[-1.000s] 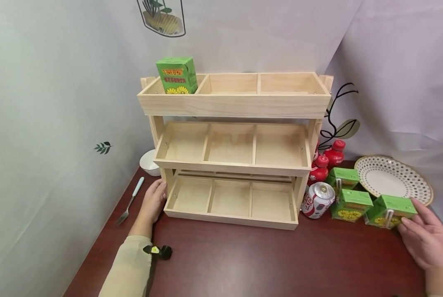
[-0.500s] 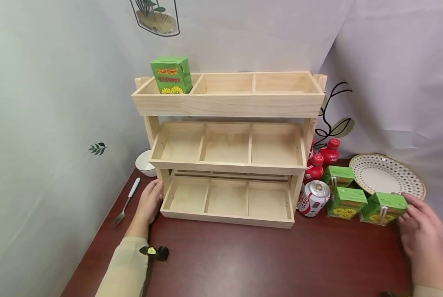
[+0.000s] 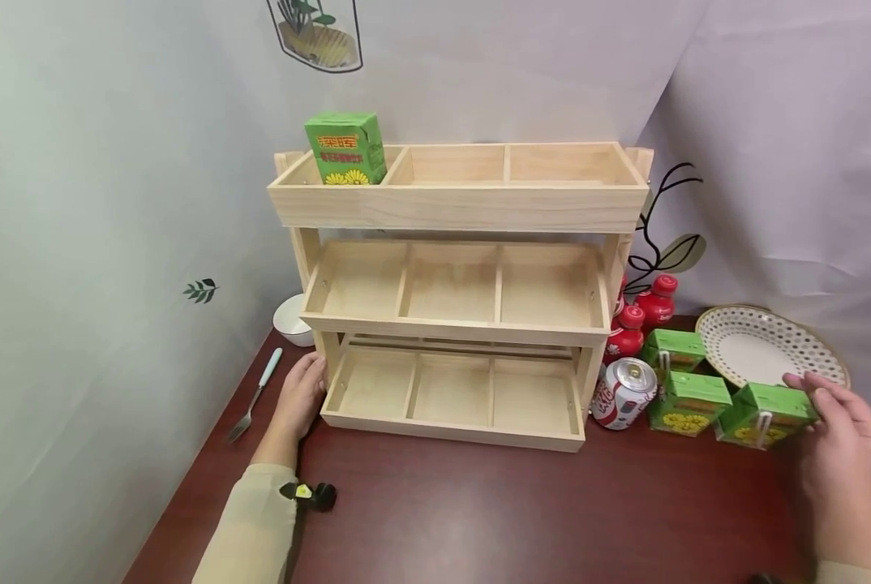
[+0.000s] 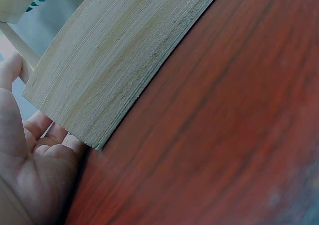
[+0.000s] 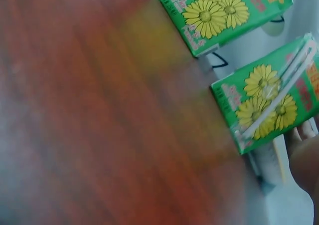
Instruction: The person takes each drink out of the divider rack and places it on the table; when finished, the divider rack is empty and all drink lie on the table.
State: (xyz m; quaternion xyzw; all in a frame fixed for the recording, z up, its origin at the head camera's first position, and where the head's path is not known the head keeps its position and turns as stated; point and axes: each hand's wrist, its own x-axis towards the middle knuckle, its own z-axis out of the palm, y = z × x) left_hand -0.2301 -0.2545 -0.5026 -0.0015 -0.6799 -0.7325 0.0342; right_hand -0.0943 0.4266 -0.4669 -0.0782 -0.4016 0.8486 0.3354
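Observation:
My left hand [image 3: 302, 396] holds the lower left end of a three-tier wooden shelf [image 3: 457, 209]. The left wrist view has its thumb on the shelf's edge and its other fingers behind the end of the front board [image 4: 114, 60]. My right hand [image 3: 844, 438] is at the right side of a green drink carton [image 3: 765, 415] standing on the table. Its fingers reach behind that carton, and its thumb lies beside it, as the right wrist view shows. A straw is stuck on this carton's side. Another green carton [image 3: 691, 403] stands just left of it.
One green carton [image 3: 344, 150] stands in the shelf's top left compartment. Right of the shelf are a soda can [image 3: 625, 394], a third table carton [image 3: 675, 349], red bottles [image 3: 656, 300] and a dotted plate [image 3: 760, 349]. A white bowl [image 3: 291, 320] and a fork [image 3: 255, 395] lie left.
My right thumb has drawn back from the front of the carton, and the hand has shifted slightly rightward. The carton stays standing in its place. My left hand keeps its hold.

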